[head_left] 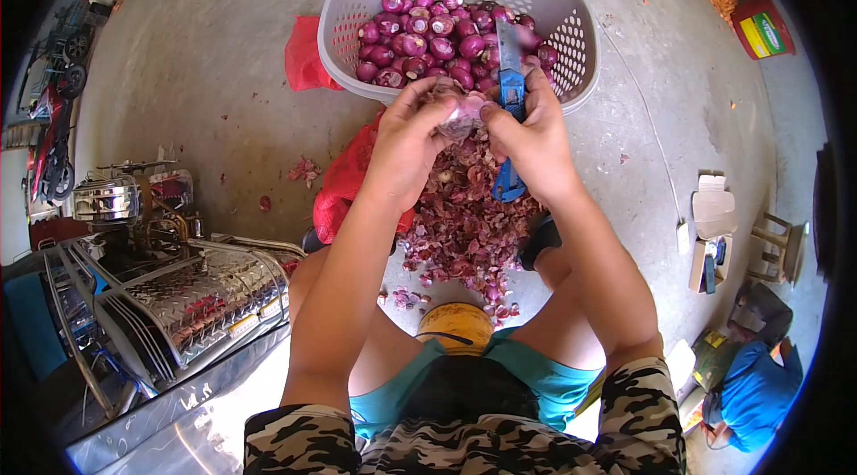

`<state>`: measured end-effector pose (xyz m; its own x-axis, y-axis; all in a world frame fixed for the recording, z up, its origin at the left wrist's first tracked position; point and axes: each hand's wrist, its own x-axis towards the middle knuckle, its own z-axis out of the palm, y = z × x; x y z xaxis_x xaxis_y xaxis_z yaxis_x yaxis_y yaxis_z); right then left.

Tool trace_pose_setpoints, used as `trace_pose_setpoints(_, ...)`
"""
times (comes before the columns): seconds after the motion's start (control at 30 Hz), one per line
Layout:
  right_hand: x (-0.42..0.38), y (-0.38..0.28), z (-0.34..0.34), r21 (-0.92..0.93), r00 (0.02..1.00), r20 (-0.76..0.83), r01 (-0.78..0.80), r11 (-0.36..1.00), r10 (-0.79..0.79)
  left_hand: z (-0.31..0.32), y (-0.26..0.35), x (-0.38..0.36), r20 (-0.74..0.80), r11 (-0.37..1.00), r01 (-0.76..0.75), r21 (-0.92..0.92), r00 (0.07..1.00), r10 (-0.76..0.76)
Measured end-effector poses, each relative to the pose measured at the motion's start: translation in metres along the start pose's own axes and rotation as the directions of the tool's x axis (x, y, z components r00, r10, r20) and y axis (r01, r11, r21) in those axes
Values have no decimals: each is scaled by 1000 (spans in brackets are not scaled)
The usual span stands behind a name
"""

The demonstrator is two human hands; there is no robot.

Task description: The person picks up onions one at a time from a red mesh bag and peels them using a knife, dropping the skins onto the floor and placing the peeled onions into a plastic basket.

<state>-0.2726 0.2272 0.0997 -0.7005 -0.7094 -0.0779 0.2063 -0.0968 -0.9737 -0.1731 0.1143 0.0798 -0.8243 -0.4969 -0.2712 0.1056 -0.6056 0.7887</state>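
Observation:
My left hand (412, 137) is closed around a red onion (461, 118) whose papery skin is partly loose. Opposite it, my right hand (533, 137) grips the blue handle of a utility knife (511, 87), blade pointing up and away from me, while its thumb presses at the onion's side. Just beyond both hands stands a grey perforated basket (580, 87) with many peeled purple onions (415, 44) in it. A heap of dry onion skins (464, 216) covers the floor below my hands, between my feet.
Red mesh sacks (344, 185) lie left of the skins. A yellow container (455, 325) is between my knees. Shiny metal machinery (196, 287) fills the left side. Another person in blue (759, 395) is low at right, near a stool (778, 247) and an open carton (711, 229).

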Motion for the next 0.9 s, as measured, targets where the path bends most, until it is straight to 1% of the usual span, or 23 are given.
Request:
trace_pose_setpoints(0.03,0,-1,0,9,1000,-21,-19,1000,19,-2,0,1,11,999,-26,-29,1000,26)
trace_pose_setpoints(0.13,4,0,-7,74,997,-82,9,997,-2,-11,6,4,24,991,-49,-128,998,53)
trace_pose_setpoints(0.23,6,-12,-18,-111,993,1,-113,987,114,-13,12,3,44,981,-70,-181,996,79)
trace_pose_setpoints(0.27,6,-11,-21,-265,997,61,-31,964,48,-13,12,3,31,980,-78,-184,996,85)
trace_pose_setpoints(0.33,5,-7,-26,-531,977,205,154,833,-50,-12,13,3,3,977,-92,-190,996,95)
trace_pose_setpoints(0.43,3,5,-33,-721,971,233,140,679,47,-12,12,3,-11,991,-115,-73,993,114)
trace_pose_setpoints(0.47,3,8,-35,-746,967,255,187,639,14,-11,11,3,-33,991,-127,-44,992,125)
trace_pose_setpoints(0.53,3,4,-33,-781,975,223,175,599,6,-7,9,2,-76,989,-148,15,986,149)
trace_pose_setpoints(0.57,2,1,-31,-798,978,207,168,579,2,-6,9,1,-80,988,-152,14,985,152)
trace_pose_setpoints(0.67,0,-6,-24,-794,991,131,89,602,27,-4,9,1,-91,982,-187,8,978,187)
trace_pose_setpoints(0.73,-3,-5,-23,-736,986,145,56,675,76,-4,7,2,-94,971,-240,-7,967,238)
trace_pose_setpoints(0.77,-5,-5,-23,-705,983,155,38,709,101,-5,6,3,-91,957,-284,55,953,288)
trace_pose_setpoints(0.83,-8,-5,-21,-697,970,227,99,711,87,-9,4,5,-77,913,-368,178,919,386)
trace_pose_setpoints(0.9,-12,-13,-18,-666,954,229,10,746,191,-12,3,7,-46,851,-435,293,883,467)
